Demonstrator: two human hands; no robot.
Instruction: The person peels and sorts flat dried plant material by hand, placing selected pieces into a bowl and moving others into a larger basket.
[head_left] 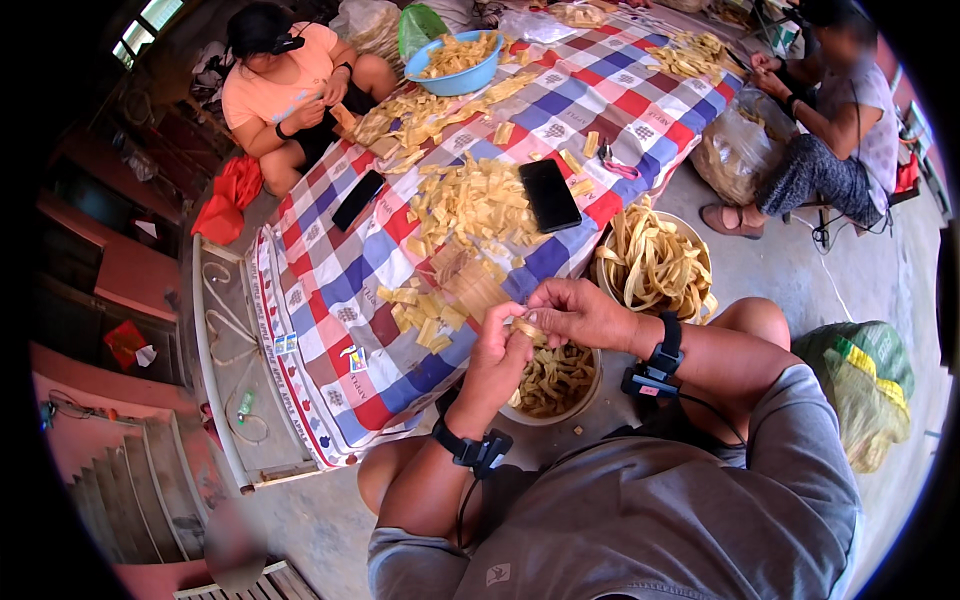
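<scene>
My left hand point(498, 362) and my right hand point(578, 314) meet at the table's near edge. Between their closed fingertips is a pale yellow flat strip point(524, 328), partly covered by the fingers. Just below them stands a round container point(597, 392) with curled yellowish strips point(550, 382) in it. On the table beyond my hands lie a fanned pale sheet point(468, 285), a cluster of small flat yellow pieces point(425, 316) and a larger heap of such pieces point(475, 203).
A checked cloth point(345, 290) covers the table, which bears two dark phones point(550, 196), pink-handled scissors point(622, 170) and a blue basin point(455, 82). A bucket of long strips point(652, 258) stands right. Two people point(290, 85) point(835, 125) sit nearby. A green sack point(862, 385) lies right.
</scene>
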